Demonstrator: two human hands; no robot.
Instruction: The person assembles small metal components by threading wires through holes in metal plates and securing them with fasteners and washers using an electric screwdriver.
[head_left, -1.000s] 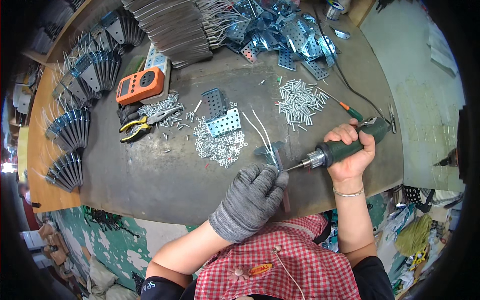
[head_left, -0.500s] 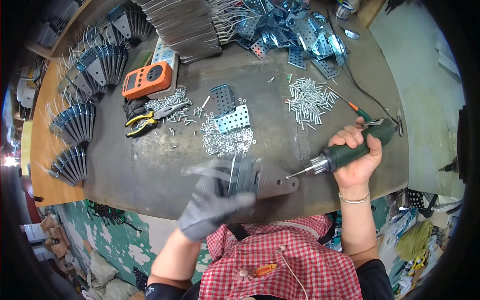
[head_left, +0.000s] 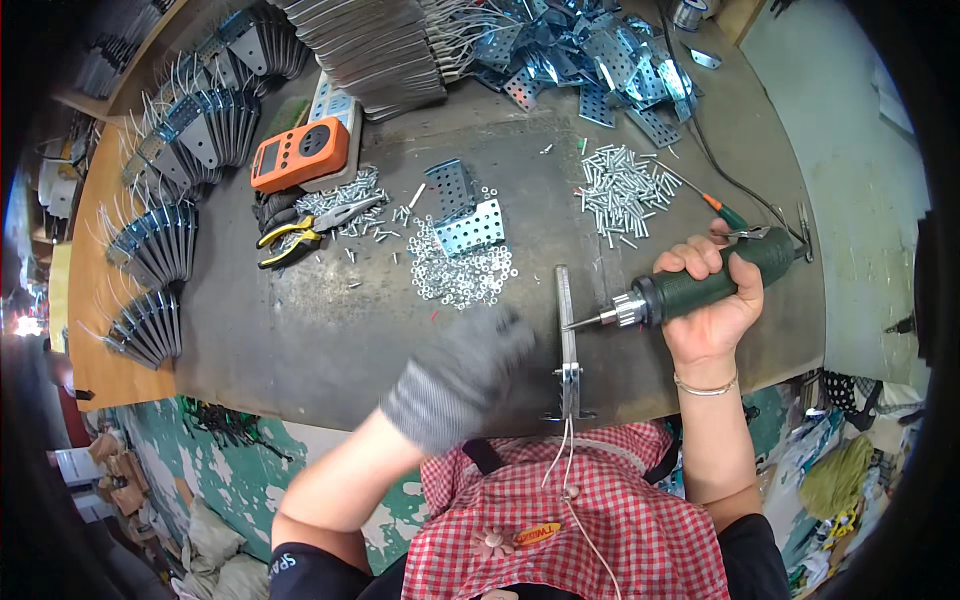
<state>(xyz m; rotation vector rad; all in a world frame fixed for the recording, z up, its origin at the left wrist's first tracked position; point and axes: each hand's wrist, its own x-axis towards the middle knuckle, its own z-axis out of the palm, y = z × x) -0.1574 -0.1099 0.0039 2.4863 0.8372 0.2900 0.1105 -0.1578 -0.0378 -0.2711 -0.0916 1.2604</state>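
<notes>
My right hand point(head_left: 711, 306) is wrapped around a dark green electric screwdriver point(head_left: 690, 290), its bit pointing left. Beside the bit tip, a narrow metal part with two white wires point(head_left: 569, 350) rests edge-on near the table's front edge. My left hand point(head_left: 460, 375), in a grey glove, is to the left of this part and apart from it; motion blurs its fingers. Beyond that hand lies a scatter of small nuts point(head_left: 460, 275). Two perforated metal brackets point(head_left: 471, 230) sit on and behind the nuts.
Pliers point(head_left: 310, 232) lie by loose screws, near an orange meter-like device point(head_left: 300, 155). A screw pile point(head_left: 625, 190) is at right. Perforated plates point(head_left: 600, 60) and stacked flat metal parts point(head_left: 370, 50) fill the back. Fanned assemblies point(head_left: 150, 240) line the left; a cable point(head_left: 710, 160) runs right.
The wired metal part, earlier by my left hand with its flat plate showing, now rests edge-on farther right. My left hand has come away from it. The right hand keeps its grip on the screwdriver.
</notes>
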